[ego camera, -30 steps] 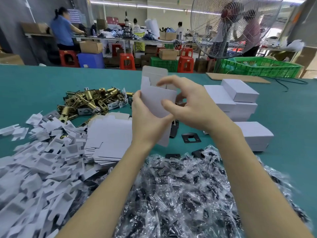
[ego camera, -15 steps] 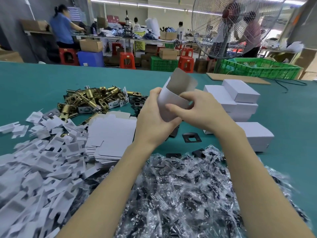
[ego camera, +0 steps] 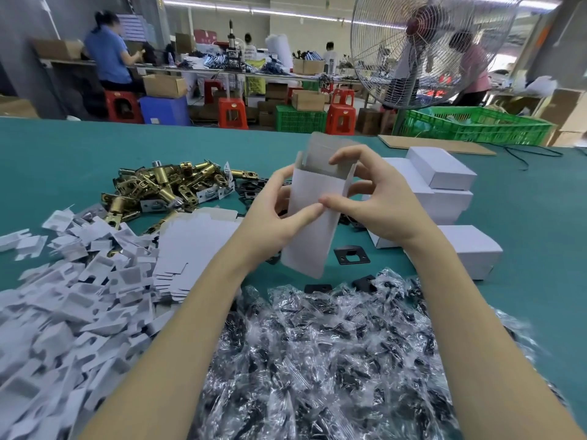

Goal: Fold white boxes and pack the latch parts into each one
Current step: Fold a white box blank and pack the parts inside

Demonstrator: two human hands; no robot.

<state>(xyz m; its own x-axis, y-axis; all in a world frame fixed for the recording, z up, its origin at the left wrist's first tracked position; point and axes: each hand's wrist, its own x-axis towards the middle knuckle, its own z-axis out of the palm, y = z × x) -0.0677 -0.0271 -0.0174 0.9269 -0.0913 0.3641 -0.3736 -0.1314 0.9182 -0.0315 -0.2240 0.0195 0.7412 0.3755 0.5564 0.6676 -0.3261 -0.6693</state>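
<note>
White paperboard, thin and light, forms the half-opened box sleeve held above the teal table. The left hand pinches its 9 o'clock edge, the right hand pinches its 3 o'clock edge and top flap. It probably creases easily, so hold it along the folds. Brass latches lie at 10 o'clock.

Busy workshop back there: past the far edge of the teal table there's a big standing fan on the right with a green crate below it. Red stools, a blue bin and cardboard boxes sit on the floor by a long workbench, with strip lights overhead and grey walls.
</note>
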